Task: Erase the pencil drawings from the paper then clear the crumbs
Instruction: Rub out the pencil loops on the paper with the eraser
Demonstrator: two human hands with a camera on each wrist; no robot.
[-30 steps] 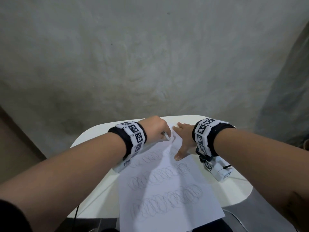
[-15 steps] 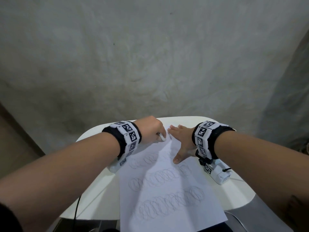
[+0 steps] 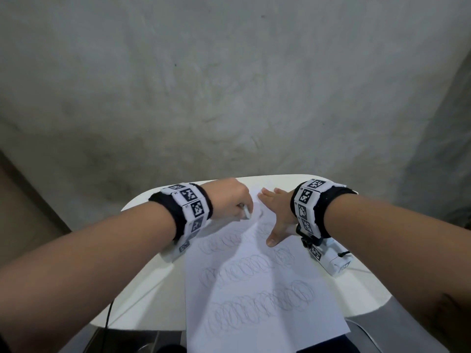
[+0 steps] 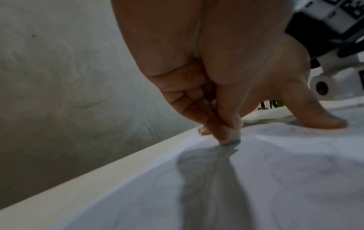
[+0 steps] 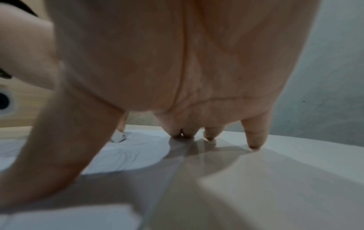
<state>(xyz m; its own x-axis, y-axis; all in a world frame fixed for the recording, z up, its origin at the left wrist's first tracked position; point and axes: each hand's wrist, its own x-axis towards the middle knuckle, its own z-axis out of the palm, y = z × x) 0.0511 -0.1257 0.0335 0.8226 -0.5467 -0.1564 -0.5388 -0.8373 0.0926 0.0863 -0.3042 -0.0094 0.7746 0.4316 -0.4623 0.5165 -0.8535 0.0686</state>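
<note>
The sheet of paper (image 3: 257, 289) lay lengthwise on the white table (image 3: 142, 296), its near end hanging past the table's near edge. It was white and bore rows of overlapping pencil loops (image 3: 260, 304): three rows showed clearly below the hands, and the strip nearest the fingers looked fainter and smudged. The paper rose in a soft ridge just beside the eraser.

The left hand (image 3: 230, 198) was curled, its fingers (image 4: 206, 118) pinching a small white eraser (image 4: 231, 138) whose tip pressed on the far part of the sheet, with a dark shadow trailing from it toward the camera in the left wrist view. The eraser's lower end looked grey.

The right hand (image 3: 276, 215) lay spread just to the right of the eraser, fingers wide and straight. Its thumb (image 3: 274, 238) pressed the paper below the eraser, while the other fingertips (image 5: 255, 144) touched down near the far right of the sheet; whether they rested on paper or table could not be told.
</note>
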